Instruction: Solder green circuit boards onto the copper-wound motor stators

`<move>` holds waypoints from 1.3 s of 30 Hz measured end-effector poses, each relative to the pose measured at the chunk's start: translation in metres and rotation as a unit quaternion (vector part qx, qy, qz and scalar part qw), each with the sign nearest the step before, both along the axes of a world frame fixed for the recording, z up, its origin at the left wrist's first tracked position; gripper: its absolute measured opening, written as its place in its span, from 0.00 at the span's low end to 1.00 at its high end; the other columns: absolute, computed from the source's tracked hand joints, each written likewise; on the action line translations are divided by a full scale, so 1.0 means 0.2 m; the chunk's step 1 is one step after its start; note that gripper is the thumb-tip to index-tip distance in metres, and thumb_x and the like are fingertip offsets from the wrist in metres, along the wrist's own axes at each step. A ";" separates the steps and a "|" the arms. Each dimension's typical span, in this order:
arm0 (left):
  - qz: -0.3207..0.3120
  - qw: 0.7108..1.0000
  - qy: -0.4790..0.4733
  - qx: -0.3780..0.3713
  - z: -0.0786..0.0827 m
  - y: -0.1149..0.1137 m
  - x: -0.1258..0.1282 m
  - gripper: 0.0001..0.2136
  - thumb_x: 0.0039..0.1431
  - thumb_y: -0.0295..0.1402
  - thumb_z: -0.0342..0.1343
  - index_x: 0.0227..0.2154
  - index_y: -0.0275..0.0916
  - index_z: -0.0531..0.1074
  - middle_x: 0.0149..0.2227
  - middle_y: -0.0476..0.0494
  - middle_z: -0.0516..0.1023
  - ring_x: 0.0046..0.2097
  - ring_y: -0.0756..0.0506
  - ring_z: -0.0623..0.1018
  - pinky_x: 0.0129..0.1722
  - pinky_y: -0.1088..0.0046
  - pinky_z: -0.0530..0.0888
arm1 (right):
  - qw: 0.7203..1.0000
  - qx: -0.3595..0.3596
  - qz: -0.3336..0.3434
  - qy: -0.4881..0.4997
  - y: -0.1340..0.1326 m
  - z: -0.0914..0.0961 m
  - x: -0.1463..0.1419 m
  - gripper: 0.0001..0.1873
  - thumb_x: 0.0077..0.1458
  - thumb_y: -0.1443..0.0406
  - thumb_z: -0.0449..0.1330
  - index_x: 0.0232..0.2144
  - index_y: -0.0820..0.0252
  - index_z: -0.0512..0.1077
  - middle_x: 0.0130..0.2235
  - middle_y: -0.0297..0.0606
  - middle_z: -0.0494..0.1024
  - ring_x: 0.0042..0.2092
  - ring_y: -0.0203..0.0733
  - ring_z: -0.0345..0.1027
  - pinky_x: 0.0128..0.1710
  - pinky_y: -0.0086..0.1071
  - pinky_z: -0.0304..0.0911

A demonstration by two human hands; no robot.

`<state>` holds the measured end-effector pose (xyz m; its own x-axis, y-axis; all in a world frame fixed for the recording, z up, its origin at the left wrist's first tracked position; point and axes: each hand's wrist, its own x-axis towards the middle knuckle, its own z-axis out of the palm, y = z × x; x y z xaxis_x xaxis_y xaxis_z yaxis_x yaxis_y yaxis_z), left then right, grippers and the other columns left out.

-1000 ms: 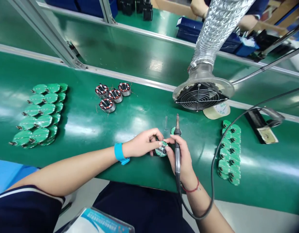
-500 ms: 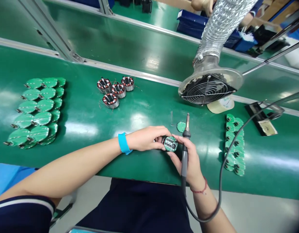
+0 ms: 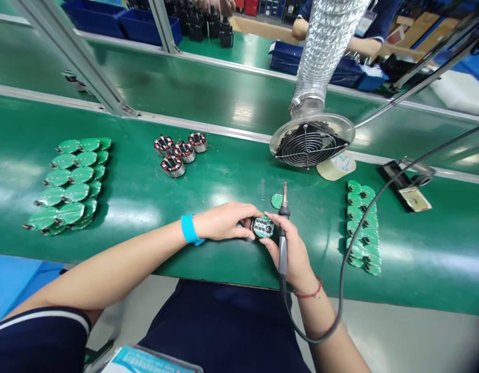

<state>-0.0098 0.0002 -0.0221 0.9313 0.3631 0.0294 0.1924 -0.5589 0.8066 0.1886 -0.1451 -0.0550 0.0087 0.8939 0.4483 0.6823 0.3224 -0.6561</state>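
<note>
My left hand (image 3: 222, 221) is closed around a small motor stator topped by a round green circuit board (image 3: 263, 226), held just above the green bench near its front edge. My right hand (image 3: 291, 248) grips a soldering iron (image 3: 282, 235) with its tip pointing up and away, and its thumb and fingers also touch the board's right side. A single loose green board (image 3: 277, 200) and a short piece of solder wire (image 3: 263, 189) lie just beyond my hands.
Rows of green boards (image 3: 70, 185) lie at the left, another stack of boards (image 3: 359, 226) at the right. Several wound stators (image 3: 179, 151) sit mid-bench. A fume extractor fan (image 3: 311, 142) hangs ahead, an iron stand (image 3: 408, 187) is at far right. Other people work across the belt.
The stator with its board has been turned so the board's face shows more upright. Both hands stay together on it; the iron stays in my right hand.
</note>
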 end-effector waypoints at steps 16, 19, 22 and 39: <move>0.026 0.999 -0.006 0.044 -0.01 -0.06 -0.01 0.11 0.73 0.39 0.58 0.51 0.39 0.76 0.46 0.39 0.83 0.48 0.41 0.83 0.50 0.66 0.78 | 0.999 -0.012 -0.007 0.046 -0.02 0.01 -0.05 0.20 0.69 0.66 0.60 0.60 0.48 0.66 0.58 0.47 0.82 0.59 0.55 0.81 0.54 0.53 0.82; 0.019 1.000 -0.007 0.021 -0.01 -0.07 -0.01 0.12 0.73 0.40 0.59 0.53 0.40 0.74 0.48 0.39 0.83 0.49 0.41 0.83 0.51 0.65 0.79 | 0.998 -0.024 -0.012 0.060 -0.02 0.03 -0.06 0.23 0.69 0.66 0.61 0.62 0.43 0.64 0.56 0.44 0.83 0.57 0.57 0.82 0.53 0.57 0.82; 0.020 0.999 0.002 0.030 -0.02 -0.11 0.01 0.24 0.68 0.44 0.64 0.60 0.39 0.69 0.54 0.34 0.80 0.54 0.37 0.81 0.54 0.59 0.79 | 0.997 -0.047 0.002 0.055 -0.04 0.06 -0.03 0.32 0.68 0.63 0.63 0.69 0.40 0.59 0.59 0.46 0.82 0.59 0.60 0.81 0.56 0.62 0.80; 0.445 0.879 0.077 0.152 0.22 1.03 0.44 0.21 0.63 0.36 0.64 0.55 0.32 0.73 0.54 0.36 0.79 0.53 0.39 0.78 0.57 0.64 0.74 | 0.959 -0.091 -0.247 0.102 0.26 0.00 0.78 0.35 0.68 0.47 0.58 0.70 0.58 0.64 0.48 0.49 0.85 0.37 0.49 0.83 0.36 0.43 0.78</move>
